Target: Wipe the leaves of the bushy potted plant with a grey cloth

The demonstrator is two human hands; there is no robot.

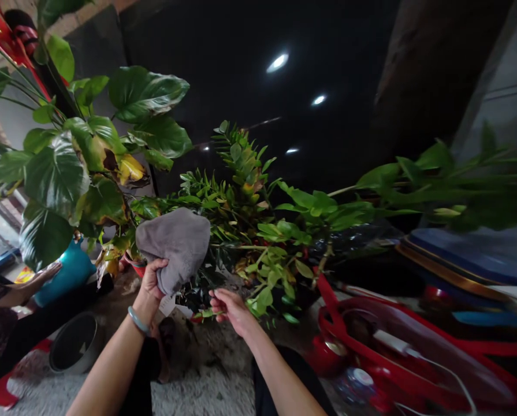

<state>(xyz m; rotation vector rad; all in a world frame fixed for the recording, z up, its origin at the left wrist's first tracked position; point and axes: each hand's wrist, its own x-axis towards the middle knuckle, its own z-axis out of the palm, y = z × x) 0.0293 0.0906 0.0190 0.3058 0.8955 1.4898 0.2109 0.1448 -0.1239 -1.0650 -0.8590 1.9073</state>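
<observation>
Our left grip [153,282] is closed on a grey cloth [177,240], bunched between thumb and fingers and held up above the floor [206,370]. Our right grip [231,311] has its fingers curled beside a low green sprig; we cannot tell whether it holds anything. A pale bracelet [138,321] rings our left wrist. Just beyond both grips we note a dense small-leaved plant [241,190]; to the left, a large-leaved plant [56,176] with some yellowed, browned leaves. A dark bucket [75,344] stands on the floor at left, near another person's hand [49,273] by a turquoise object [70,268]. At right: a red basket [349,335]. Behind the plants: a glossy dark panel [249,86].
</observation>
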